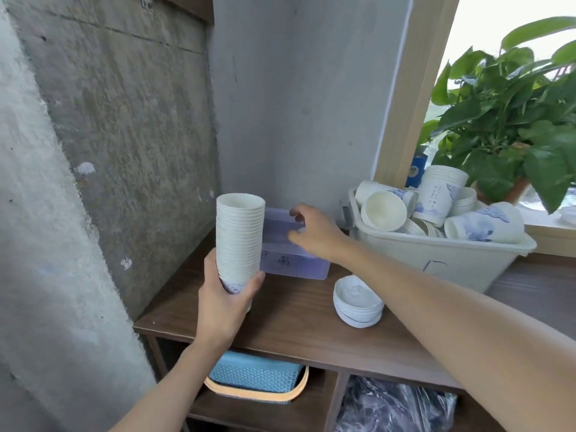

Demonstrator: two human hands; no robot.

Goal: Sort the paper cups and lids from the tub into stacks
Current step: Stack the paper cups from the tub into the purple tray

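My left hand (223, 302) grips the bottom of a tall stack of white paper cups (239, 241), held upright above the wooden shelf top (290, 319). My right hand (314, 232) reaches to the right of the stack's upper part, fingers loosely spread and holding nothing, in front of a clear plastic box (296, 263). A pale tub (442, 260) at the right holds several loose white cups with blue prints (436, 201). A short stack of white lids (357, 302) lies on the shelf top in front of the tub.
Concrete walls close in at the left and behind. A leafy potted plant (511, 113) stands on the window sill behind the tub. Under the shelf top sit a basket with blue cloth (258, 378) and a dark plastic bag (396, 406).
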